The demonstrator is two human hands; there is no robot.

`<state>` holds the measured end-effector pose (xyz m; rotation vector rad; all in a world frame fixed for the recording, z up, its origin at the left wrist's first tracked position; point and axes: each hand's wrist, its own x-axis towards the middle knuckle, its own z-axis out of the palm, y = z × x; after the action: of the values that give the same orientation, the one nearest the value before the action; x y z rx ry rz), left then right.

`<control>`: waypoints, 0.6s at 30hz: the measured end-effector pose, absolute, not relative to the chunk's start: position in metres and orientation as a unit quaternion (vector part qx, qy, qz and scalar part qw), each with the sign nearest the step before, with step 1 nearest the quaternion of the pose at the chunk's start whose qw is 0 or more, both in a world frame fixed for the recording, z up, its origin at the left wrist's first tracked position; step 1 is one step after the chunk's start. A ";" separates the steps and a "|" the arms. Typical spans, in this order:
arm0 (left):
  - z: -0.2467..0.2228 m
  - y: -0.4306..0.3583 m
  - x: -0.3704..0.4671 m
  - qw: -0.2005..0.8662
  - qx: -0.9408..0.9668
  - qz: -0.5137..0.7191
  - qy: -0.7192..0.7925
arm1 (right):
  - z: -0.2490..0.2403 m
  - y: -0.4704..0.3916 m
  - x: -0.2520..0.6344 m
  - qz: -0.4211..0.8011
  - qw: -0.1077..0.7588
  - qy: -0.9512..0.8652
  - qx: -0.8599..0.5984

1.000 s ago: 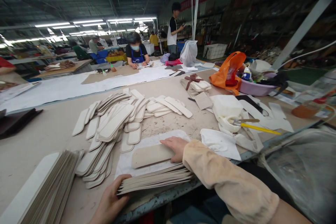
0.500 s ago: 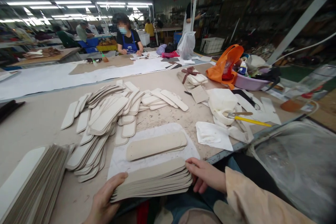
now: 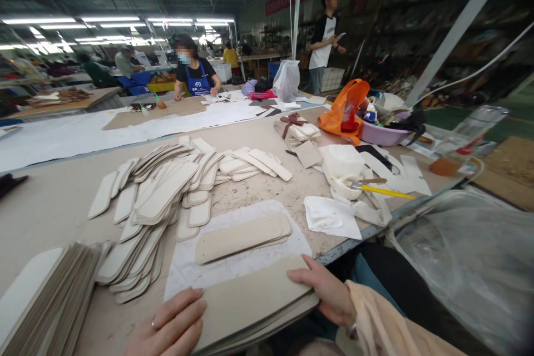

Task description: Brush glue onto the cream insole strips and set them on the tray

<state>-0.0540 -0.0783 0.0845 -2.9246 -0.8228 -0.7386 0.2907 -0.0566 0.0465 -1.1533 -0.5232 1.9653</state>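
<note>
A stack of beige rounded-end board pieces (image 3: 250, 306) lies at the table's near edge, tilted toward me. My left hand (image 3: 173, 322) grips its left end, fingers closed over the top piece, thumb hidden. At the other end, my right hand (image 3: 323, 289) is closed on the stack, its thumb and fingers around the corner. Just beyond, two or so similar pieces (image 3: 244, 236) rest on a white sheet (image 3: 179, 270). Many more pieces are spread in overlapping fans (image 3: 167, 192) farther left. A taller stack (image 3: 45, 295) leans at the lower left.
To the right are a white cloth-like bundle (image 3: 344, 164), a yellow-handled brush (image 3: 386, 191) and crumpled white paper (image 3: 329, 216). Farther back sit a tied bundle (image 3: 296, 128), an orange bag (image 3: 344, 108) and a purple basin (image 3: 384, 132). A co-worker (image 3: 196, 72) sits across the tables; another person (image 3: 325, 39) stands behind.
The stack has come closer to me and tipped, so its top face shows more and its layered edge less. My left fingers now lie farther over the top. The view has shifted slightly.
</note>
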 end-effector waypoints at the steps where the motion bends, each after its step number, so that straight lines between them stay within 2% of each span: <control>1: 0.088 -0.069 -0.053 0.016 -0.937 -0.232 -0.260 | 0.054 -0.049 0.292 0.768 0.403 -0.225 -0.444; 5: 0.080 -0.012 -0.048 0.034 -0.923 -0.262 -0.279 | 0.071 0.005 0.294 0.680 0.451 -0.354 -0.458; 7: 0.067 0.016 -0.045 0.035 -0.914 -0.266 -0.304 | 0.067 0.034 0.291 0.611 0.449 -0.421 -0.497; 12: 0.047 0.042 -0.044 -0.003 -0.909 -0.203 -0.364 | 0.043 0.068 0.282 0.468 0.361 -0.549 -0.592; 18: 0.071 0.021 -0.045 -0.108 -0.897 -0.106 -0.414 | 0.044 0.061 0.280 0.385 0.241 -0.608 -0.651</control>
<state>-0.0447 0.0208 0.0709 -3.0320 -1.3994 -0.3589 0.2805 0.0614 0.0436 -1.7801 -1.6636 1.0544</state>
